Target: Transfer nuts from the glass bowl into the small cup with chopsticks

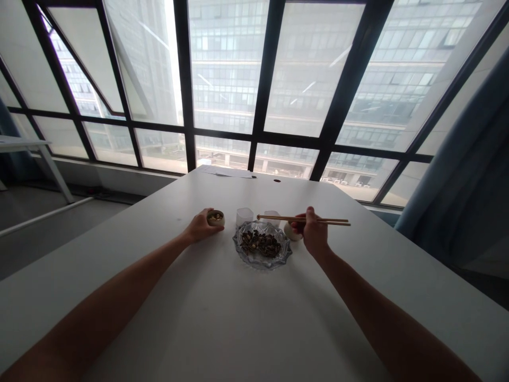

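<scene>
My left hand (pixel 202 227) is wrapped round a small pale cup (pixel 221 222) with a few light-brown pieces inside. With my right hand (pixel 315 232) I grip a pair of chopsticks (pixel 286 218), their tips pointing left. A small tan piece (pixel 258 217) sits at the tips, too small to name. Below the tips stands a scalloped clear glass bowl (pixel 262 263) holding dark striped seeds (pixel 260 244) that look like sunflower seeds. A second small pale cup (pixel 292 232) stands beside my right hand, partly hidden by it.
Two translucent cups stand behind the glass bowl, a left one (pixel 244 216) and a right one (pixel 272 216) partly covered by the chopsticks. Papers (pixel 226 171) lie at the far end of the white table (pixel 254 329). Large windows are beyond, with a blue curtain (pixel 457 196) at right.
</scene>
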`<act>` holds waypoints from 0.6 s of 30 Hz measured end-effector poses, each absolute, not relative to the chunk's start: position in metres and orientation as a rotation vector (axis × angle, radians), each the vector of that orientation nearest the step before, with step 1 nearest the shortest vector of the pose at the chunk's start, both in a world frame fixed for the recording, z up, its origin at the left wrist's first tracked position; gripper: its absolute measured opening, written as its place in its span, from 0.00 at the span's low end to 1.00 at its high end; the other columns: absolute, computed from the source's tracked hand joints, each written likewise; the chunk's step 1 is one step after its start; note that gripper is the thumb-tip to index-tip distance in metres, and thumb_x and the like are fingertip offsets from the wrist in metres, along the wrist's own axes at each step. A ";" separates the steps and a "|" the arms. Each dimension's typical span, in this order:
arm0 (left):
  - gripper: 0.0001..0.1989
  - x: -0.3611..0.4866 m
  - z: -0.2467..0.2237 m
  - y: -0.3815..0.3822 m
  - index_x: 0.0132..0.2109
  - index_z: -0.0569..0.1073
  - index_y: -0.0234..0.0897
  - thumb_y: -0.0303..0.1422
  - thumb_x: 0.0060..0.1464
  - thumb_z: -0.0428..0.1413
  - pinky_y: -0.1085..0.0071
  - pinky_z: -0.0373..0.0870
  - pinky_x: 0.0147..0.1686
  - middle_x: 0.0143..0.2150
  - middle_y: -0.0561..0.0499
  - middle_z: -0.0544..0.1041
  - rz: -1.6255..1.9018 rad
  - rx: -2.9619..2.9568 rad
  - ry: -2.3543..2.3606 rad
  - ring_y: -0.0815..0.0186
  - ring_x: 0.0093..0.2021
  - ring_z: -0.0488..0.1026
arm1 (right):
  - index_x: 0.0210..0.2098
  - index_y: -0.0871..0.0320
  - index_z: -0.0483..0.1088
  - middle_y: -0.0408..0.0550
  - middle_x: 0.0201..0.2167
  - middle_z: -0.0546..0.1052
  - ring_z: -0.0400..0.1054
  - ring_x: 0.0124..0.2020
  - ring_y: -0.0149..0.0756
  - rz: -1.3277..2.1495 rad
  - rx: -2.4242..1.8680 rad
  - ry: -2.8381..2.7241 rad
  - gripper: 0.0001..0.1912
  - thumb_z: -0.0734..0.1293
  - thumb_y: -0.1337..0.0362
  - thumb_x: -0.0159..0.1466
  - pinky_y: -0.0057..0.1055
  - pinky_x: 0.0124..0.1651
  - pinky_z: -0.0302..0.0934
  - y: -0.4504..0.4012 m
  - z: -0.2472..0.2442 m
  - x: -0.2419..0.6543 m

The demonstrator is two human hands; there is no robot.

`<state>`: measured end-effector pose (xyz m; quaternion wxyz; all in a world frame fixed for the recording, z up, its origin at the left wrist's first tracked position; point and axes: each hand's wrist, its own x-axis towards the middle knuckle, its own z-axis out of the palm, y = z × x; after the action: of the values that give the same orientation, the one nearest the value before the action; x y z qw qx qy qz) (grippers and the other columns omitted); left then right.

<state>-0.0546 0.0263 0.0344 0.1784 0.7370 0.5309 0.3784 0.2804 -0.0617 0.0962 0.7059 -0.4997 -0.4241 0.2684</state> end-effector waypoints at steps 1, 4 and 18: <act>0.43 -0.053 0.035 0.024 0.59 0.69 0.32 0.49 0.38 0.67 0.57 0.72 0.57 0.55 0.38 0.77 1.102 2.105 1.481 0.49 0.55 0.76 | 0.23 0.57 0.70 0.47 0.13 0.74 0.66 0.11 0.33 0.483 -1.054 -1.058 0.30 0.62 0.37 0.64 0.28 0.15 0.62 -0.068 0.099 0.273; 0.41 -0.052 0.034 0.019 0.58 0.69 0.34 0.47 0.38 0.67 0.57 0.71 0.57 0.55 0.39 0.77 1.184 2.180 1.434 0.49 0.55 0.76 | 0.27 0.56 0.73 0.47 0.20 0.78 0.71 0.18 0.33 0.260 -0.895 -1.596 0.28 0.61 0.39 0.67 0.29 0.23 0.66 -0.085 0.110 0.242; 0.40 -0.052 0.027 0.020 0.59 0.69 0.34 0.47 0.39 0.67 0.52 0.70 0.59 0.57 0.37 0.75 1.256 2.246 1.371 0.47 0.57 0.74 | 0.28 0.57 0.71 0.45 0.18 0.75 0.68 0.17 0.30 0.591 -0.883 -1.513 0.32 0.61 0.33 0.62 0.25 0.19 0.61 -0.051 0.122 0.198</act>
<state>-0.0516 0.0203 0.0274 0.1126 0.7655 0.4671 0.4281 0.1981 -0.0506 0.1216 0.6024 -0.3812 -0.6531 0.2554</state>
